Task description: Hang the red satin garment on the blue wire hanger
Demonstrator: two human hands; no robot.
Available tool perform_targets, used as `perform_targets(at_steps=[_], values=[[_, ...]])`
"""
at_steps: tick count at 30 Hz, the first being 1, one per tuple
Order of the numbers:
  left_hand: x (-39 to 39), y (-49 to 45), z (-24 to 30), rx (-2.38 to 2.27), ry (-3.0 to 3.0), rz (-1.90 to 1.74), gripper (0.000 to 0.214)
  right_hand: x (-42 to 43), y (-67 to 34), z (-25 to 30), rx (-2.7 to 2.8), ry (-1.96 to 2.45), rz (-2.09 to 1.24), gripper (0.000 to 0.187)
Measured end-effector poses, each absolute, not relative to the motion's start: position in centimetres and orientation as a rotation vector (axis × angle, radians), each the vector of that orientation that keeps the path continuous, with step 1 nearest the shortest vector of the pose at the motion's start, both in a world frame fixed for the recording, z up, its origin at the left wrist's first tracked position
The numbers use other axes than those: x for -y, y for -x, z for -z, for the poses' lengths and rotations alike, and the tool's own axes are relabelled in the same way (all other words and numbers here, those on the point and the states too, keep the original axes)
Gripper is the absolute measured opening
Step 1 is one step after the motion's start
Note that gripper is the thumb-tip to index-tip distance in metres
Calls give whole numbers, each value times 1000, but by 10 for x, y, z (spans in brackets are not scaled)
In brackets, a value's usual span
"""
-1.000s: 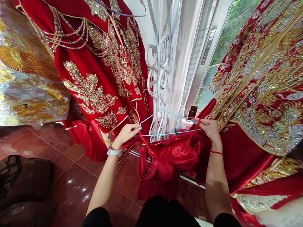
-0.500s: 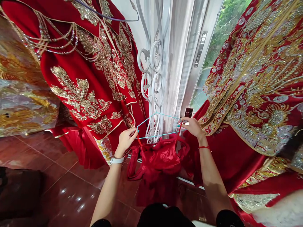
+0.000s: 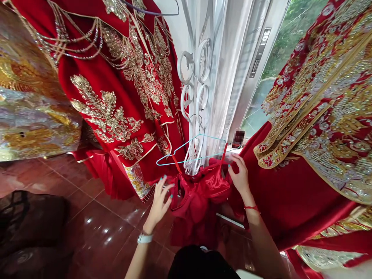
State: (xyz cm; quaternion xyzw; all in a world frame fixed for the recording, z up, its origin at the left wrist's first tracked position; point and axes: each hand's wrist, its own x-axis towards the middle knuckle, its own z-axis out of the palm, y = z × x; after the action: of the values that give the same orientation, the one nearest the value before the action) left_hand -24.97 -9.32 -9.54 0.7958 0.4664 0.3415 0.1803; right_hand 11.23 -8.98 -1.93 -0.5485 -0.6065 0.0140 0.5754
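A red satin dress (image 3: 203,193) with thin shoulder straps hangs in front of me on a light blue wire hanger (image 3: 186,143). One strap (image 3: 176,164) loops over the hanger's left part, the other strap (image 3: 224,152) over its right part. At the dress's left edge is my left hand (image 3: 159,199), fingers spread, close to the draped red fabric there. My right hand (image 3: 239,175) is beside the right side of the bodice, thumb and fingers apart and curved. Whether either hand touches the cloth is hard to tell. Neither hand is on the hanger.
A white scrolled metal stand (image 3: 188,64) rises behind the hanger. To the left hangs a red jacket (image 3: 107,116) with gold embroidery; to the right, a heavily beaded red-and-gold garment (image 3: 319,116). A dark bag (image 3: 31,217) lies on the tiled floor (image 3: 95,221).
Both hands have let go of the hanger and straps and moved down to the sides of the dress, fingers now spread. The hanger now hangs by its hook without my hands.
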Motion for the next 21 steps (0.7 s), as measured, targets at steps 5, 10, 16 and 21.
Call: perform_targets(at_steps=[5, 10, 16, 21], values=[[115, 262, 100, -1114, -2247, -510, 13, 83, -58, 41, 1508, 1204, -312, 32], [126, 257, 84, -1127, -2140, -664, 16, 56, 3, 61, 1469, 1151, -809, 24], [121, 259, 76, -1235, -1954, -981, 11, 30, 53, 67, 1328, 819, -1329, 50], [103, 254, 84, -1448, -1405, -1372, 34, 24, 69, 60, 1170, 803, -1315, 48]])
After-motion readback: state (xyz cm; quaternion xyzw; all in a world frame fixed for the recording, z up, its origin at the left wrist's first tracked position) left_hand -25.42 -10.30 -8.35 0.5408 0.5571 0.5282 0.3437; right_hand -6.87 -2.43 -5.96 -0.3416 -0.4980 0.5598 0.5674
